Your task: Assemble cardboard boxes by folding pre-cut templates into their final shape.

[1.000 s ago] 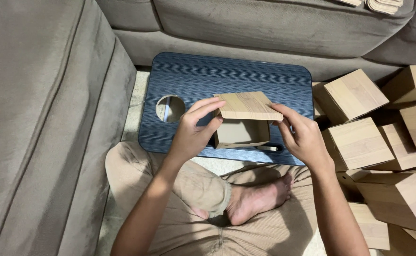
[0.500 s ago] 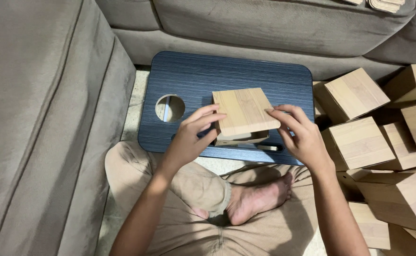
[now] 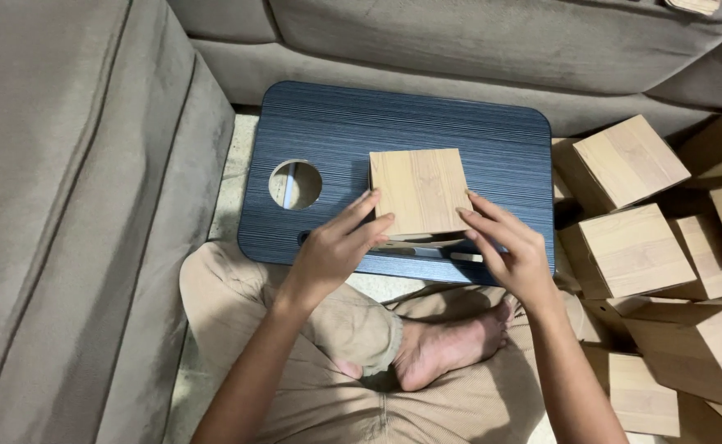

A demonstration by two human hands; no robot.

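A light wood-grain box (image 3: pixel 420 191) stands on a dark blue lap table (image 3: pixel 344 131), near its front edge. Its lid lies almost flat on top, with a thin gap showing along the near side. My left hand (image 3: pixel 332 251) touches the lid's near left corner with its fingertips. My right hand (image 3: pixel 509 247) rests its fingers on the near right corner. Both hands have their fingers spread on the box and neither is closed around it.
The lap table has a round hole (image 3: pixel 295 183) at its left. A heap of several similar wood-grain boxes (image 3: pixel 632 251) lies on the floor to the right. A grey sofa (image 3: pixel 65 205) runs along the left and back. My crossed legs and a bare foot (image 3: pixel 447 349) are below.
The lid was tilted up above the box and has come down nearly flat onto it. Both hands have moved with it to its near corners.
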